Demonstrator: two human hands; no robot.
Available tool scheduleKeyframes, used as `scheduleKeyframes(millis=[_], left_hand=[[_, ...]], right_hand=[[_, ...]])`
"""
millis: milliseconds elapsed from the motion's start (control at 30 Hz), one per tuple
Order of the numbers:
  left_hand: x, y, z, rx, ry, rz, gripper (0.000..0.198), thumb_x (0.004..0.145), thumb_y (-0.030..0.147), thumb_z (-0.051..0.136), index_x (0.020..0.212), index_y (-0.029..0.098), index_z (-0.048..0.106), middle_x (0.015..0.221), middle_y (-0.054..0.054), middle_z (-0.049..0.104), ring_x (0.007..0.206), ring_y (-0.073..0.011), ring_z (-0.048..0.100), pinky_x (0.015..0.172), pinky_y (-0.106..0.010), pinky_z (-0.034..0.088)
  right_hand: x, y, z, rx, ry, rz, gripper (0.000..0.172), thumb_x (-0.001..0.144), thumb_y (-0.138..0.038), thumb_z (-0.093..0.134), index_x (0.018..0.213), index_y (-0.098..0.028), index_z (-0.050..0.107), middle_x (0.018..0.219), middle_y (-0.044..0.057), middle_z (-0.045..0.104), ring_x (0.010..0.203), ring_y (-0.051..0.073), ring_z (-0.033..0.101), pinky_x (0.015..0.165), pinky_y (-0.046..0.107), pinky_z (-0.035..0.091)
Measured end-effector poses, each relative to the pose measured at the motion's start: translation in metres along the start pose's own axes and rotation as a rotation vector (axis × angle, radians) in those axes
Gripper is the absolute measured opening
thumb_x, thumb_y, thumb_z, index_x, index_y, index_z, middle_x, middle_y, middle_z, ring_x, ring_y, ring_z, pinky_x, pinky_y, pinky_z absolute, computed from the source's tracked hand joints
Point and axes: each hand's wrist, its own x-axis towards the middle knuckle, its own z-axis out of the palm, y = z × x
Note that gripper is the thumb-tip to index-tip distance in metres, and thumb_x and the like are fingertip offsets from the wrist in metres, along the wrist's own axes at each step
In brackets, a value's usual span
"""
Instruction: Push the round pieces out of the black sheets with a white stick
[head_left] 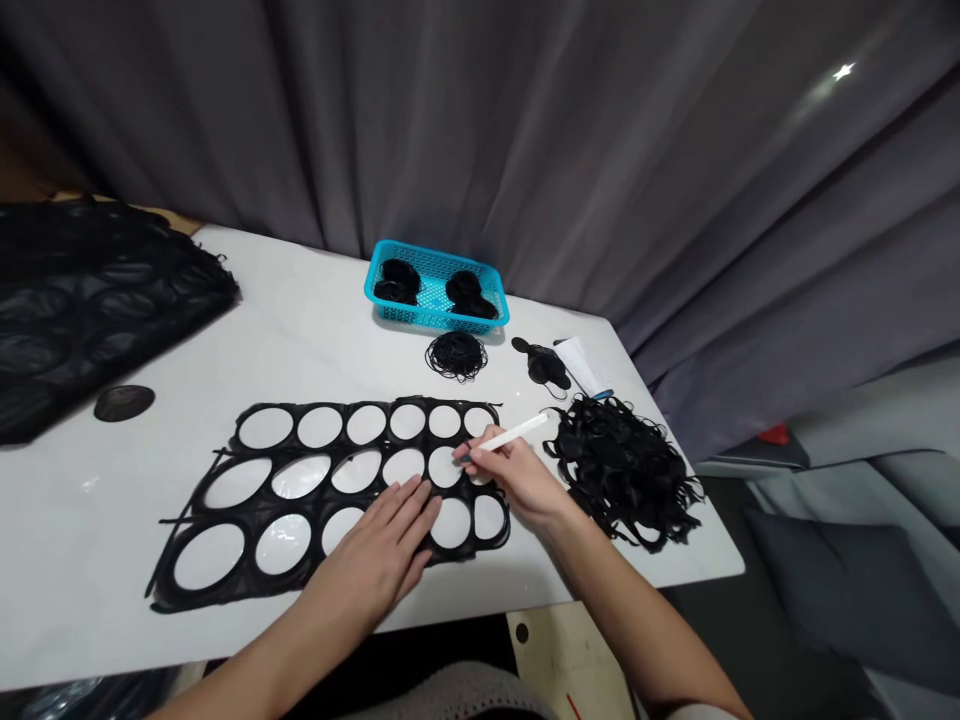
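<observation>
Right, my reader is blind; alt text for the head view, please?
The right hand holds a white pen-like tool over a round-holed black sheet, the left hand resting on the sheet. Behind sits a blue basket; right, a tangled black heap.

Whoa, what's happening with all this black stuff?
A person's left hand lies flat on a black sheet full of round holes. The right hand holds a white tool, its tip by one hole. A heap of black scraps lies to the right; a blue basket with black bundles stands behind.
</observation>
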Motion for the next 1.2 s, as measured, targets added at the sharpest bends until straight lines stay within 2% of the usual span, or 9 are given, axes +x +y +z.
scheduleKeyframes(millis=[133, 200, 333, 600, 700, 867, 933, 1100, 1200], left_hand=[[-0.002, 0.001, 0.002, 0.021, 0.004, 0.005, 0.045, 0.101, 0.026, 0.048, 0.144, 0.013, 0.052, 0.146, -0.014, 0.058, 0.139, -0.0306, 0.051, 0.113, -0.045, 0.044], [-0.003, 0.001, 0.003, 0.012, -0.002, -0.011, 0.048, 0.1, 0.026, 0.048, 0.147, 0.014, 0.049, 0.147, -0.013, 0.057, 0.14, -0.0295, 0.05, 0.115, -0.045, 0.042], [-0.003, 0.001, 0.003, -0.019, -0.003, -0.023, 0.05, 0.101, 0.026, 0.047, 0.15, 0.018, 0.047, 0.148, -0.012, 0.057, 0.142, -0.0275, 0.048, 0.117, -0.044, 0.04], [-0.002, 0.002, 0.001, -0.001, 0.001, -0.014, 0.047, 0.1, 0.025, 0.048, 0.146, 0.015, 0.051, 0.147, -0.013, 0.058, 0.14, -0.0283, 0.05, 0.116, -0.045, 0.04], [-0.001, 0.002, -0.001, -0.025, -0.02, -0.035, 0.048, 0.1, 0.027, 0.049, 0.147, 0.017, 0.049, 0.147, -0.012, 0.057, 0.142, -0.0274, 0.048, 0.116, -0.044, 0.04], [0.002, 0.0, -0.003, -0.038, -0.03, -0.018, 0.047, 0.098, 0.023, 0.049, 0.144, 0.017, 0.051, 0.152, -0.011, 0.052, 0.144, -0.0289, 0.045, 0.118, -0.047, 0.039], [0.005, -0.001, -0.003, -0.054, -0.011, -0.003, 0.046, 0.094, 0.017, 0.049, 0.14, 0.017, 0.054, 0.149, -0.012, 0.055, 0.143, -0.0304, 0.045, 0.118, -0.05, 0.038], [0.022, 0.015, 0.003, -0.134, -0.001, 0.103, 0.055, 0.089, 0.005, 0.042, 0.143, 0.013, 0.047, 0.15, -0.014, 0.052, 0.143, -0.0268, 0.044, 0.113, -0.043, 0.044], [0.039, 0.034, 0.012, -0.087, -0.043, 0.206, 0.041, 0.092, 0.01, 0.045, 0.132, 0.014, 0.054, 0.136, -0.014, 0.062, 0.125, -0.0273, 0.058, 0.101, -0.041, 0.05]], right_hand=[[-0.007, 0.014, 0.011, -0.492, -0.071, -0.167, 0.016, 0.09, -0.034, 0.066, 0.083, -0.021, 0.061, 0.093, 0.003, 0.07, 0.087, 0.017, 0.062, 0.081, 0.031, 0.046], [-0.008, 0.019, 0.015, -0.632, -0.059, -0.216, 0.013, 0.091, -0.03, 0.061, 0.081, -0.021, 0.06, 0.088, 0.001, 0.067, 0.085, 0.017, 0.059, 0.079, 0.03, 0.044], [-0.007, 0.022, 0.016, -0.693, -0.042, -0.236, 0.014, 0.091, -0.028, 0.058, 0.079, -0.022, 0.057, 0.082, -0.001, 0.063, 0.079, 0.017, 0.056, 0.075, 0.029, 0.042], [-0.01, 0.025, 0.019, -0.751, -0.038, -0.281, 0.012, 0.092, -0.026, 0.057, 0.081, -0.022, 0.06, 0.091, 0.002, 0.065, 0.09, 0.019, 0.059, 0.084, 0.032, 0.044], [-0.01, 0.024, 0.016, -0.642, -0.005, -0.289, 0.013, 0.091, -0.03, 0.06, 0.08, -0.023, 0.06, 0.092, 0.003, 0.067, 0.092, 0.02, 0.06, 0.086, 0.034, 0.046], [-0.012, 0.007, -0.019, 0.018, 0.427, -0.248, 0.027, 0.077, -0.039, 0.081, 0.078, -0.023, 0.059, 0.086, 0.002, 0.068, 0.082, 0.018, 0.062, 0.08, 0.032, 0.052], [-0.02, 0.004, -0.035, 0.21, 0.538, -0.244, 0.033, 0.07, -0.037, 0.087, 0.077, -0.023, 0.058, 0.083, 0.001, 0.068, 0.079, 0.017, 0.063, 0.076, 0.031, 0.054], [-0.046, 0.02, -0.047, 0.302, 0.568, -0.193, 0.035, 0.069, -0.035, 0.09, 0.076, -0.021, 0.059, 0.082, 0.002, 0.068, 0.076, 0.015, 0.064, 0.062, 0.026, 0.053], [-0.054, 0.031, -0.042, 0.283, 0.57, -0.199, 0.034, 0.07, -0.036, 0.09, 0.077, -0.02, 0.06, 0.079, 0.001, 0.067, 0.071, 0.013, 0.062, 0.059, 0.024, 0.052]])
